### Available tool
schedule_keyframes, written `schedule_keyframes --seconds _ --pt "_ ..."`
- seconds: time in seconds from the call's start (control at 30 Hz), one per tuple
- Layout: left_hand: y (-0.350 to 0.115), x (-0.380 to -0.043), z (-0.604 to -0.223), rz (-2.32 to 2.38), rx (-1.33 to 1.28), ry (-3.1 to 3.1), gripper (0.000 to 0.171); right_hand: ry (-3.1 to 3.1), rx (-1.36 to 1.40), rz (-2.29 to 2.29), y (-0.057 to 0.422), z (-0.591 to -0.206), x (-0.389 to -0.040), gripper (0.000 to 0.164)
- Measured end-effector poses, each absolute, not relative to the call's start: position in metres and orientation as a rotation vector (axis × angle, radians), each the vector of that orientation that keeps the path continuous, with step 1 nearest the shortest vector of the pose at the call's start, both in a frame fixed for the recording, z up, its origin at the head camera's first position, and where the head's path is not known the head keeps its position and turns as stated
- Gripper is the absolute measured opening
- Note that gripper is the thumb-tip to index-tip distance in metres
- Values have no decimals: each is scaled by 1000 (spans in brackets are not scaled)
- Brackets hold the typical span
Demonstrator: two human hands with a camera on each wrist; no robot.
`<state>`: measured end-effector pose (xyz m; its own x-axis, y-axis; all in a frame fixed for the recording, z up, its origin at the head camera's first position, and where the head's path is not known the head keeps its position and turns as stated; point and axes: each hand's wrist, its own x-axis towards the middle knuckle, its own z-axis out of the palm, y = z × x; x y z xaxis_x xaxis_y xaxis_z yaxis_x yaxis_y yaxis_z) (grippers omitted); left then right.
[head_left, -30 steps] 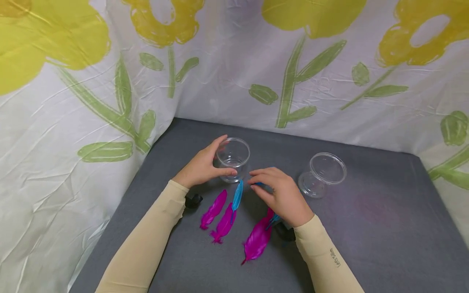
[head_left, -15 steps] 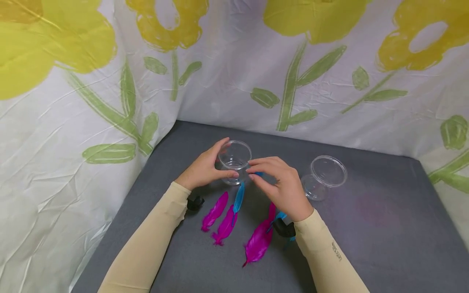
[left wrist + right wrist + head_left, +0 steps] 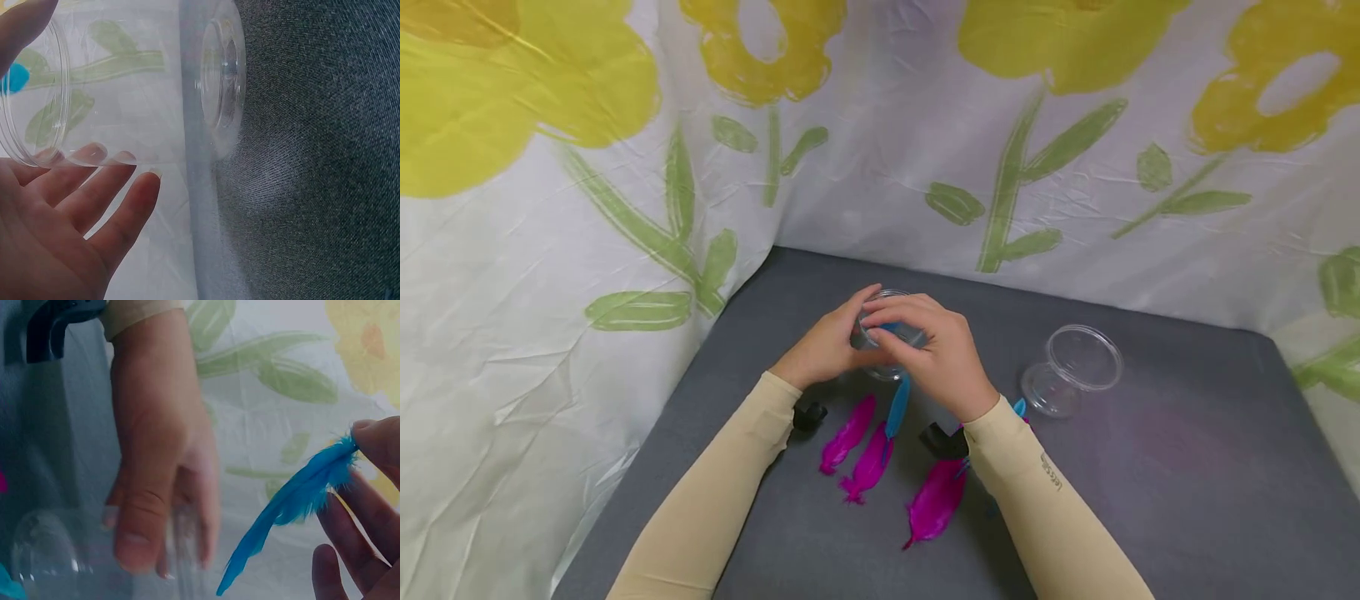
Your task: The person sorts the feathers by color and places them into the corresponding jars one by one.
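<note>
My left hand holds a clear plastic cup with a round foot, thumb on the near side and fingers behind. Between the thumb and fingers of my right hand is a blue feather, pinched at its fluffy end. That hand is over the cup's mouth and hides much of it in the head view; the feather's other end points down. On the table in front of the cup lies another blue feather, partly over a magenta feather. A second magenta feather lies to its left.
A second clear footed cup stands to the right on the grey table. Under the right forearm lie a larger magenta feather and some blue, partly hidden. A flower-printed curtain borders the table behind and to the left.
My right hand has moved left, from beside the cup to above its mouth, carrying the blue feather. The left hand keeps its hold on the cup.
</note>
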<state>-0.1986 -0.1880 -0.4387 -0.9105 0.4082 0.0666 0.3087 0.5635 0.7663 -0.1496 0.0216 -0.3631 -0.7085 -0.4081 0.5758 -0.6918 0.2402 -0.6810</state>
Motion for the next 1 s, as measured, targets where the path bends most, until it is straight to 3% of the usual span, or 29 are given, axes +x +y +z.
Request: schedule_keyframes --seconds 0.27,0.53,0.77,1.0 --pt "-187 -199 -441 1277 664 2681 108 -2346 963 1395 15 -380 -156 17" --pt "-189 -197 -442 1275 598 2681 113 -2411 805 1365 14 -390 -164 15" --pt "-188 -197 -442 1340 606 2637 105 -2435 757 1318 16 -397 -170 15" --pt "-185 -196 -439 1310 597 2648 110 -2500 720 1287 18 -403 -173 16"
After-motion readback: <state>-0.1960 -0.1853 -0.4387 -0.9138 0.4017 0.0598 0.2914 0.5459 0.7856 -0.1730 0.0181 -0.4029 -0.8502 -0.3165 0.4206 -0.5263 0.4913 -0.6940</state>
